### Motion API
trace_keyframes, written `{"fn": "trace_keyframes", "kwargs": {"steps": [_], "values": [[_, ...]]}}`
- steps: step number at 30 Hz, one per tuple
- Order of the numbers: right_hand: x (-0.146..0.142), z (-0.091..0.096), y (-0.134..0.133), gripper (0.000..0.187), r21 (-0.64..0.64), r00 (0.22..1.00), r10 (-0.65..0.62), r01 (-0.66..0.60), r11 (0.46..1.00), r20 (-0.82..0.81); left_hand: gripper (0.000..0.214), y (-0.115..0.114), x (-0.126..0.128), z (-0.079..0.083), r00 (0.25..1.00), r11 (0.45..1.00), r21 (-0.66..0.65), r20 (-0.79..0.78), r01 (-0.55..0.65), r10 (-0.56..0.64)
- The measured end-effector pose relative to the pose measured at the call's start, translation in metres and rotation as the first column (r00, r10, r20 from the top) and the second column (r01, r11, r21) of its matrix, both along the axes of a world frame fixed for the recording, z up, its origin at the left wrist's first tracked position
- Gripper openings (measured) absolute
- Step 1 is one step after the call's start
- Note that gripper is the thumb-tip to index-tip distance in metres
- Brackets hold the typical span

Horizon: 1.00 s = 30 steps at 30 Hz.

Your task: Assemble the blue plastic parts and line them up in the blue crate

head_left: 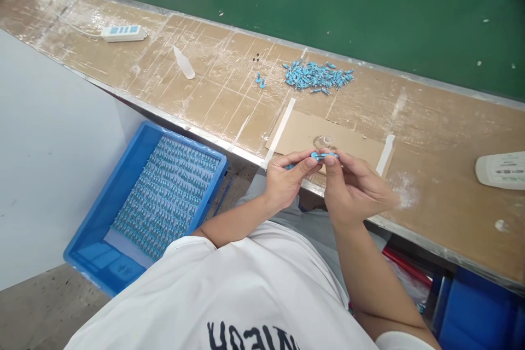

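Note:
In front of my chest, at the bench's front edge, my two hands meet fingertip to fingertip. My left hand (285,180) pinches a small blue plastic piece with a round disc end (315,156). Another bit of blue (289,167) shows among its fingers. The thumb and fingers of my right hand (355,188) are closed on a small blue piece (332,155), in line with the left one; a thin part spans between them. Whether the two are joined I cannot tell. Just beyond my fingertips, a small clear round dish (324,142) rests on a taped cardboard sheet (348,139).
Farther back lie a pile of small blue pieces (315,75) and a few loose disc-ended ones (260,81). Leftward are a white squeeze bottle (184,63) and a power strip (123,33). A blue crate (86,235) holds rows of blue pieces. Another bottle (500,170) lies right.

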State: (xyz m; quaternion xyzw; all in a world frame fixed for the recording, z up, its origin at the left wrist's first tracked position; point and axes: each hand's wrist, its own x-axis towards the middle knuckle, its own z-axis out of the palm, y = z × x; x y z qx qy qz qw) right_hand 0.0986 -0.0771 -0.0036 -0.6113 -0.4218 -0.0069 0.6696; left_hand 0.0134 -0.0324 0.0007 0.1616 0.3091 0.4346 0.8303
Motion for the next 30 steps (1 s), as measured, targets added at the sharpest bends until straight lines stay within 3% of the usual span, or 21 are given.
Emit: {"fn": "trace_keyframes", "kwargs": {"steps": [16, 24, 30], "values": [[0.005, 0.005, -0.002, 0.017, -0.035, 0.996, -0.018, 0.021, 0.999, 0.082, 0.037, 0.003, -0.001, 0.004, 0.999, 0.994, 0.105, -0.033, 0.031, -0.028], [0.011, 0.003, -0.001, 0.020, 0.045, 0.974, -0.054, 0.045, 0.998, 0.219, 0.033, 0.001, -0.004, 0.008, 0.999, 0.980, 0.197, -0.023, 0.036, -0.033], [0.012, 0.007, -0.003, 0.030, 0.156, 0.968, -0.017, -0.023, 0.987, 0.248, 0.035, -0.004, -0.001, 0.014, 0.997, 0.972, 0.228, -0.071, 0.055, -0.040]]}}
